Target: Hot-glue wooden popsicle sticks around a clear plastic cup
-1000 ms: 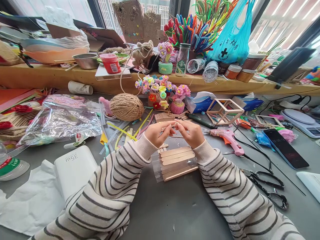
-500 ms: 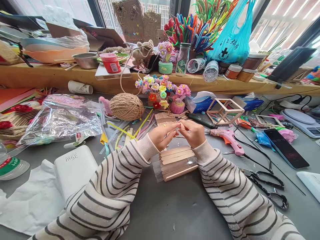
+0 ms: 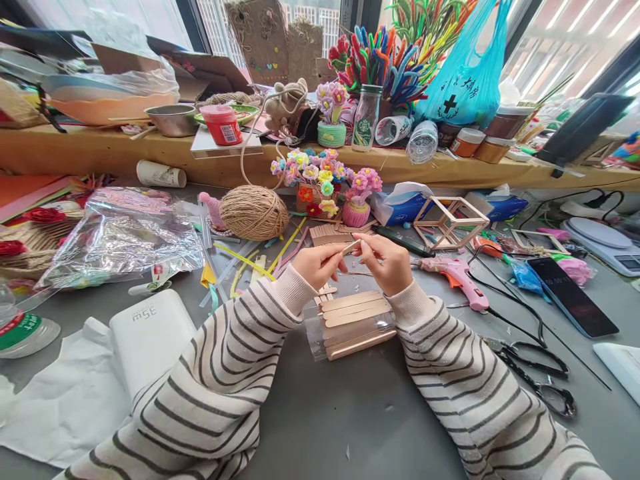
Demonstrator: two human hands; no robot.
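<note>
Your left hand (image 3: pixel 316 265) and right hand (image 3: pixel 386 261) meet just above the middle of the grey table (image 3: pixel 350 413), and between them you pinch a thin, pale wooden craft stick (image 3: pixel 350 247). The left thumb and forefinger are closed on its lower left end; the right fingertips are closed around its upper right end. The stick's long axis runs from about 8 o'clock up towards 2 o'clock, with the rounded tip pointing at the right hand. It looks very light and stiff but easily snapped, so it is best gripped by its flat faces near the ends, as you do now, with gentle pressure rather than any bending. Just below your wrists, at 6 o'clock, lies a clear plastic container clad in pale wooden sticks (image 3: pixel 350 325), on its side with its sticks running roughly left to right. A ball of brown jute twine (image 3: pixel 253 212) sits at 10 o'clock, a pink hot-glue gun (image 3: pixel 457 275) at 3 o'clock, and black scissors (image 3: pixel 537 373) at 4 o'clock. A white rectangular box (image 3: pixel 150 340) rests near your left sleeve at 8 o'clock.
</note>
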